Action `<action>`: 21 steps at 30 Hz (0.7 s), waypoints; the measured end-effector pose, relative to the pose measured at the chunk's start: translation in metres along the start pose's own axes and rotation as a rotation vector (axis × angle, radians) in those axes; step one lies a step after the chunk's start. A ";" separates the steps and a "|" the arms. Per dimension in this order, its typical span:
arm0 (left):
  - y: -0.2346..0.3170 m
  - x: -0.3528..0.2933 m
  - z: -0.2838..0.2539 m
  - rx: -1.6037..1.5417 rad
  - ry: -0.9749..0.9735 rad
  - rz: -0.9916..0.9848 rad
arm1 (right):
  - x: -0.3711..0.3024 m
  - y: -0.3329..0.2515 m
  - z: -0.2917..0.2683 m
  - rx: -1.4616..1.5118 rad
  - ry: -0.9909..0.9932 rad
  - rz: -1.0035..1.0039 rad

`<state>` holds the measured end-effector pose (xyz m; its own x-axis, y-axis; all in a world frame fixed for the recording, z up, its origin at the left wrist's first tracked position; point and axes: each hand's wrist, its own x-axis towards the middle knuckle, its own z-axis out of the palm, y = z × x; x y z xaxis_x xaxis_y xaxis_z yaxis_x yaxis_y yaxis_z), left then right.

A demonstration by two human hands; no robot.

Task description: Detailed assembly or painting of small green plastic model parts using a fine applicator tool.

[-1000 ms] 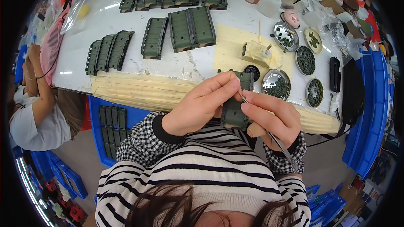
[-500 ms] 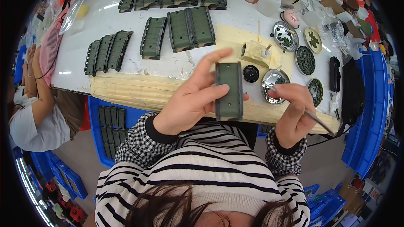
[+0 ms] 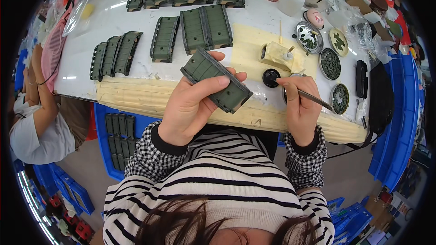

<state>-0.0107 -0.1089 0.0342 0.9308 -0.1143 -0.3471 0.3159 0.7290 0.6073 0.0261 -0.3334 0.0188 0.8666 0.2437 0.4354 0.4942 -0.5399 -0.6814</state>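
The green panel (image 3: pixel 229 97) is in the left hand (image 3: pixel 181 109), tilted above the taped front edge of the worktop (image 3: pixel 159 71); the thumb lies across its face and the other fingers wrap behind, their tips showing past the far edge. The right hand's fingers pinch a slim metal tool (image 3: pixel 315 98), its tip at the small round black dish (image 3: pixel 271 77). The panel looks light enough for one hand and fairly stiff, since it keeps its gentle curve in that grip. Its ridged dark borders should give good purchase, while the smoother green face might slide a little under a fingertip. The surest hold would be across the width, by the two long borders, with light pressure and the thumb clear of the face; whether that face is fragile cannot be told.
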 end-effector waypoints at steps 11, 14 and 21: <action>0.000 0.002 0.008 -0.001 0.074 -0.031 | -0.005 -0.048 -0.012 0.412 -0.024 -0.224; -0.003 0.004 0.012 0.004 0.043 -0.058 | -0.010 -0.053 -0.002 0.531 -0.041 -0.153; -0.004 0.002 0.012 -0.007 0.035 -0.061 | -0.009 -0.052 -0.001 0.515 -0.087 -0.108</action>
<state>-0.0076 -0.1207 0.0394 0.9029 -0.1349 -0.4082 0.3704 0.7261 0.5793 -0.0076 -0.3085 0.0508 0.8005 0.3542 0.4835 0.5320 -0.0481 -0.8454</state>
